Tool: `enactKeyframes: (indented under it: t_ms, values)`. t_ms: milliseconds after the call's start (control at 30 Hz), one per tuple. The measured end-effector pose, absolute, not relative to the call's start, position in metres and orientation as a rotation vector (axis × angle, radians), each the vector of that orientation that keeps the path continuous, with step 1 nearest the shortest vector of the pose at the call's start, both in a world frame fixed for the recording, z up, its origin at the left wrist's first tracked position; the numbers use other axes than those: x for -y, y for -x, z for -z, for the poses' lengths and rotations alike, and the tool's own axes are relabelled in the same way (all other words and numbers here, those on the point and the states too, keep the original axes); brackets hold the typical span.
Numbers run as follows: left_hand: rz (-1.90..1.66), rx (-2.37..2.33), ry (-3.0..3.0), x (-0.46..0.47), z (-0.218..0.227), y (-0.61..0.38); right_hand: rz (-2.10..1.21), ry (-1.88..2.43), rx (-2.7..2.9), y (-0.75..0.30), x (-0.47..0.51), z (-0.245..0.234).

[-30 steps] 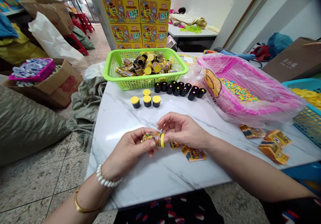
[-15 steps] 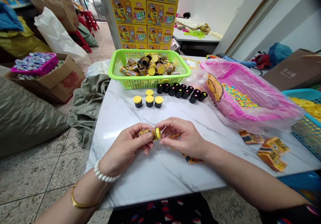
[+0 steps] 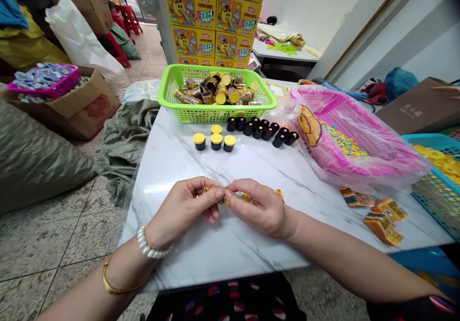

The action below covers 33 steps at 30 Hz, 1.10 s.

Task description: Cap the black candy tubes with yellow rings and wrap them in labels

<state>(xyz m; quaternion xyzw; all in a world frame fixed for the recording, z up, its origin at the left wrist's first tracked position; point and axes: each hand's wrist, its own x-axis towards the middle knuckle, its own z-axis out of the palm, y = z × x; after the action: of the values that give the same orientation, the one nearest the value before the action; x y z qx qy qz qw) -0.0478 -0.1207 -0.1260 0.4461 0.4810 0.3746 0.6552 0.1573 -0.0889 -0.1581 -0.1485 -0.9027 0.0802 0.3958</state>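
My left hand (image 3: 190,201) is closed around a small printed yellow tube (image 3: 212,190), with the thumb along its near side. Against the tube's right end press the fingertips of my right hand (image 3: 260,206), fingers bent and bunched, covering that end. Yellow printed packaging (image 3: 280,195) shows behind my right hand and between its fingers, mostly hidden. Farther back stand several small black cups with yellow lids (image 3: 216,140). To their right is a cluster of black cups (image 3: 258,131) with pink or yellow dots on top.
A green basket (image 3: 179,115) holds many printed tubes. A plastic-lined pink basket (image 3: 391,160) contains small coloured beads. Folded yellow printed pieces (image 3: 384,223) lie at right, near a blue basket (image 3: 434,191) of yellow parts. Yellow cartons (image 3: 196,9) are stacked behind the white table (image 3: 172,258).
My right fingertips have closed in to the left onto the tube's end, covering the yellow lid that showed before. The view has shifted slightly. The cups have stayed put.
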Motion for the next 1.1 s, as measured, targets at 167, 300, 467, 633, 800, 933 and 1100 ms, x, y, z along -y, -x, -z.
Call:
enactKeyframes:
  t_ms: [167,300,467,633,800,933,1100]
  values:
    - [-0.908,-0.992,-1.010,0.123,0.129,0.049,-0.418,0.589,2.051,-0.148,0.084,0.150]
    - [-1.091,-1.038,-1.061,0.122,0.126,0.052,-0.620,0.721,1.981,-0.147,0.082,0.144]
    - [-1.030,-1.147,-1.253,0.121,0.120,0.049,-0.673,0.726,2.026,-0.153,0.085,0.142]
    - [-0.991,-1.130,-1.209,0.121,0.120,0.046,-0.331,0.484,2.153,-0.157,0.085,0.142]
    - [-1.020,-1.144,-1.308,0.124,0.126,0.048,-0.929,0.751,1.912,-0.149,0.091,0.141]
    - [-1.055,-1.165,-1.436,0.126,0.127,0.050,-1.745,1.007,1.455,-0.143,0.094,0.138]
    - [-1.028,-1.189,-1.288,0.124,0.120,0.047,-1.776,0.997,1.463,-0.147,0.087,0.136]
